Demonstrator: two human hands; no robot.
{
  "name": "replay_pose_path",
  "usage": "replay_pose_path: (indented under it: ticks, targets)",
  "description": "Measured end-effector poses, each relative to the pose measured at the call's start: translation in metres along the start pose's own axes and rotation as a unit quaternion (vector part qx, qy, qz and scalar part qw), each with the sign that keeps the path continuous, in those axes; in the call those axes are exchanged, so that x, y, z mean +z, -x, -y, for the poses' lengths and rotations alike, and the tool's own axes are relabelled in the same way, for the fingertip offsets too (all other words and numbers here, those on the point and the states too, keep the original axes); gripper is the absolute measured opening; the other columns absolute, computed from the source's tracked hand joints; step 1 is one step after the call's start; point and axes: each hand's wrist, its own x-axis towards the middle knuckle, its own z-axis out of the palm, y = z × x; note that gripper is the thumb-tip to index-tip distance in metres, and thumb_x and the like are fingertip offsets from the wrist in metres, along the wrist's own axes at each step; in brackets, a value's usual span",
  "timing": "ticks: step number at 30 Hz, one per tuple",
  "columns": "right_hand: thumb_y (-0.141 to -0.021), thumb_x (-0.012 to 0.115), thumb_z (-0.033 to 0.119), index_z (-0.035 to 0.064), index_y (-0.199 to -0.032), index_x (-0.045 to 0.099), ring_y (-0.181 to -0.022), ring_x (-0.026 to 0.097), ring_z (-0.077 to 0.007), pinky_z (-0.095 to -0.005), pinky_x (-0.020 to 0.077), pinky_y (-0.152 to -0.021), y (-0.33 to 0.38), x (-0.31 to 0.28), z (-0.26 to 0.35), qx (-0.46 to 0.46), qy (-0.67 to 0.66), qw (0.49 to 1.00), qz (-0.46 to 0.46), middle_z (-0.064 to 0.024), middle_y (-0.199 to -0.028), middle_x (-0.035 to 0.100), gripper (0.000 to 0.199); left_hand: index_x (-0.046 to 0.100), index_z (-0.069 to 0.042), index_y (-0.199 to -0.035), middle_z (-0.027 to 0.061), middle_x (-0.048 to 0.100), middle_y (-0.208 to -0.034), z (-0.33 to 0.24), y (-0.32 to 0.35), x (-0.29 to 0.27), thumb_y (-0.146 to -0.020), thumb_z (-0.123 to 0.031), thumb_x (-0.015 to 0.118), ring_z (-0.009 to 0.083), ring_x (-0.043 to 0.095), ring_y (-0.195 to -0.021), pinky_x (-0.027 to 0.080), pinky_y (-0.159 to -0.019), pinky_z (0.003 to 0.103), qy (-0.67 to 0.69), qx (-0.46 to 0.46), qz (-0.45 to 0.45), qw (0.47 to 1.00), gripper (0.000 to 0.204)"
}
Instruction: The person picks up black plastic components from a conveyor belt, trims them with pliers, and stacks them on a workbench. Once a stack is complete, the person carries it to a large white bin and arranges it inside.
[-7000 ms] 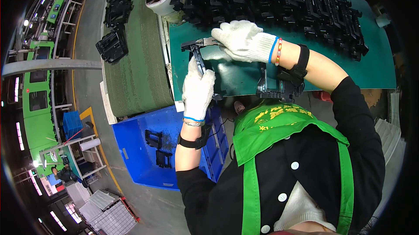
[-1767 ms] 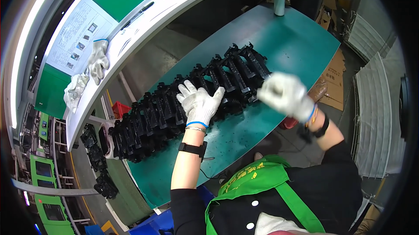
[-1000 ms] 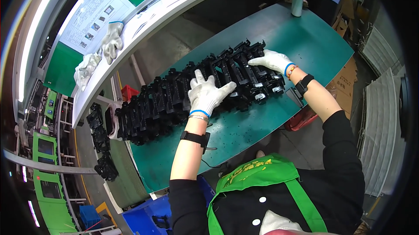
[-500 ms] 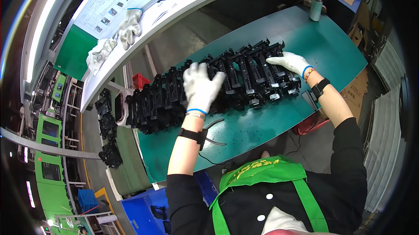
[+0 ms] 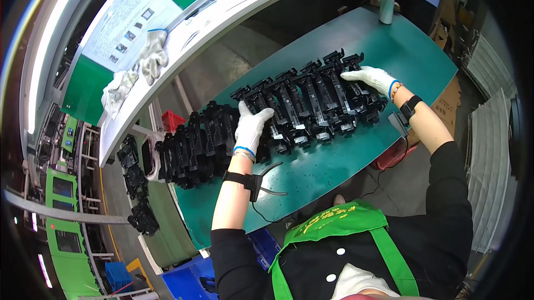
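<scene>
Long black plastic parts [image 5: 314, 97] stand packed side by side in a row on the green table. My gloved left hand [image 5: 250, 130] is at the left end of this right-hand group, its thumb pointing right over the parts and its fingers along the end part. At the other end, my gloved right hand [image 5: 375, 79] lays its thumb on the last parts; its other fingers are mostly hidden. The group is held between both hands. Left of my left hand is a second batch of black parts [image 5: 200, 138]. Pliers [image 5: 270, 180] with dark handles lie beside my left wrist.
A white shelf [image 5: 183, 49] with white gloves [image 5: 153, 58] runs along the far side. A bottle [image 5: 386, 6] stands at the table's far right corner. More black parts [image 5: 133, 172] lie left of the table [image 5: 311, 172]; a blue crate [image 5: 192, 278] is below its near left edge.
My left hand has come down from above the row to its side, and its fingers are less spread. A gap now shows between the two groups. The view has shifted slightly.
</scene>
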Motion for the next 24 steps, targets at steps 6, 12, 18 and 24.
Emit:
replay_pose_path:
  ticks: [6, 12, 18, 24]
  targets:
    - [-0.082, 0.087, 0.046, 0.0009, -0.116, 0.077, -0.1, 0.07, -0.0205, -0.0331, 0.0551, -0.09, -0.005, 0.008, -0.008, 0.021, -0.247, 0.964, 0.091, -0.0116, -0.115, 0.075, 0.057, 0.069, -0.007, -0.128, 0.0052, 0.069, -0.104, 0.011, -0.018, 0.007, -0.084, -0.036, 0.08, 0.0202, 0.063, -0.098, 0.048, -0.093, 0.043, 0.294, -0.052, 0.151, 0.942, 0.054]
    - [-0.082, 0.087, 0.04, 0.0018, -0.113, 0.078, -0.101, 0.069, -0.0171, -0.0336, 0.0546, -0.09, 0.005, 0.013, 0.0, 0.068, -0.273, 0.956, 0.081, -0.0114, -0.115, 0.075, 0.05, 0.071, -0.014, -0.093, -0.0016, 0.05, -0.084, -0.002, -0.021, 0.002, -0.074, -0.031, 0.088, 0.0155, 0.049, -0.074, 0.042, -0.064, 0.034, 0.26, -0.13, 0.196, 0.937, 0.03]
    - [-0.08, 0.089, 0.036, 0.0034, -0.11, 0.079, -0.093, 0.07, -0.0169, -0.0337, 0.0565, -0.085, 0.02, 0.005, 0.004, 0.117, -0.202, 0.972, 0.021, -0.0097, -0.109, 0.076, 0.045, 0.069, -0.015, -0.09, -0.0018, 0.051, -0.083, -0.003, -0.024, 0.002, -0.075, -0.03, 0.086, 0.0154, 0.051, -0.075, 0.044, -0.066, 0.035, 0.251, -0.143, 0.195, 0.937, 0.028]
    - [-0.078, 0.091, 0.04, 0.0002, -0.103, 0.077, -0.093, 0.071, -0.0189, -0.0337, 0.0567, -0.083, 0.022, 0.007, -0.011, 0.12, -0.286, 0.949, 0.059, -0.0118, -0.105, 0.075, 0.049, 0.071, -0.015, -0.094, -0.001, 0.052, -0.084, 0.002, -0.038, 0.002, -0.076, -0.03, 0.086, 0.0161, 0.051, -0.075, 0.045, -0.069, 0.037, 0.257, -0.156, 0.191, 0.934, 0.028]
